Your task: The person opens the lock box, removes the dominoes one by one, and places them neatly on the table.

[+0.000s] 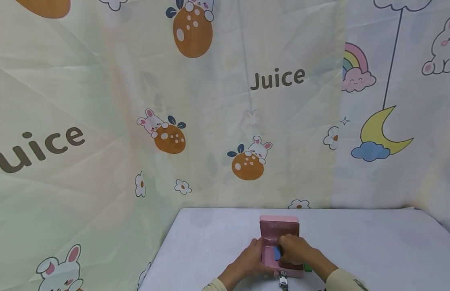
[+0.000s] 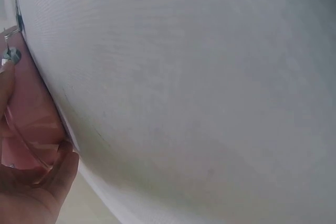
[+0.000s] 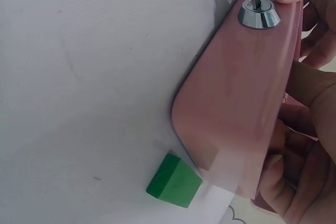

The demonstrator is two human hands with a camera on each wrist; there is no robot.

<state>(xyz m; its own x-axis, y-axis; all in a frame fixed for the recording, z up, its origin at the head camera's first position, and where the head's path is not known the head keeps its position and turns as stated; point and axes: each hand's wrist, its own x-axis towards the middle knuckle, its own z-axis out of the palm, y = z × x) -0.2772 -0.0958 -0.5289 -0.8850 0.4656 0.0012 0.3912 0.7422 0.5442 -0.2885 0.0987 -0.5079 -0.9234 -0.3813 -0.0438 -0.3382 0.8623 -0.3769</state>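
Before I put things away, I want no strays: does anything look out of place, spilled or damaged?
Only the green block, perhaps: it lies outside the open pink lockbox, on the table, while a blue piece shows inside. I see no spill or damage.

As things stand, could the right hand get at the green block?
Probably yes. The green block sits on the table, just outside the pink box, with nothing seen covering it. The right hand is inside the open box, though, so it would likely have to lift out first.
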